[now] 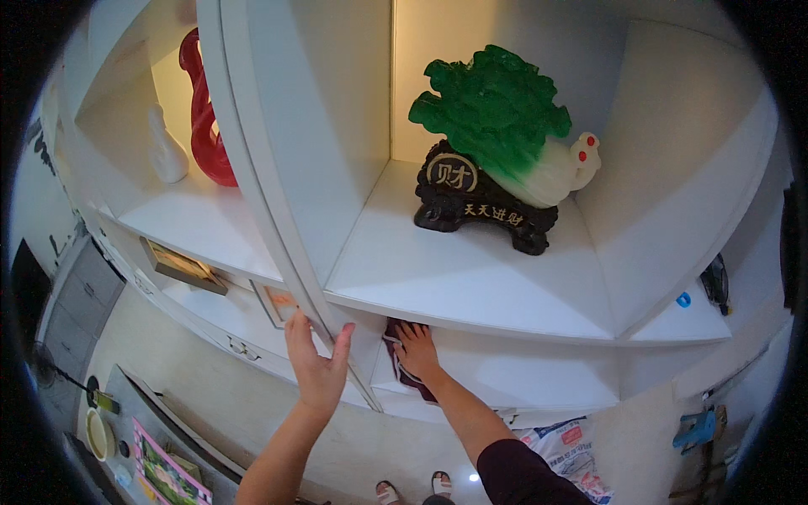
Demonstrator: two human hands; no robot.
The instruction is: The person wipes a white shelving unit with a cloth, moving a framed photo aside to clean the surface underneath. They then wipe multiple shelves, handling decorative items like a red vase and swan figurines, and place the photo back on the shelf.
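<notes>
My right hand (416, 351) lies on a folded dark maroon cloth (411, 384) with pale edging, holding it against the left end of the lower white shelf (517, 369). The fingertips reach in under the board above. With thumb and fingers spread, my left hand (317, 369) is at the white upright divider (265, 170) of the cabinet; whether it touches the divider cannot be told. On the shelf above my right hand, a green and white cabbage ornament (499, 126) sits on a dark carved base (486, 199) bearing gold writing.
Left of the divider stand a red twisted sculpture (205, 126) and a white vase-like ornament (168, 148). Below them are framed pictures (183, 265). A printed sack (565, 451) is on the floor to the right. A grey table (136, 398) holds a bowl (99, 434).
</notes>
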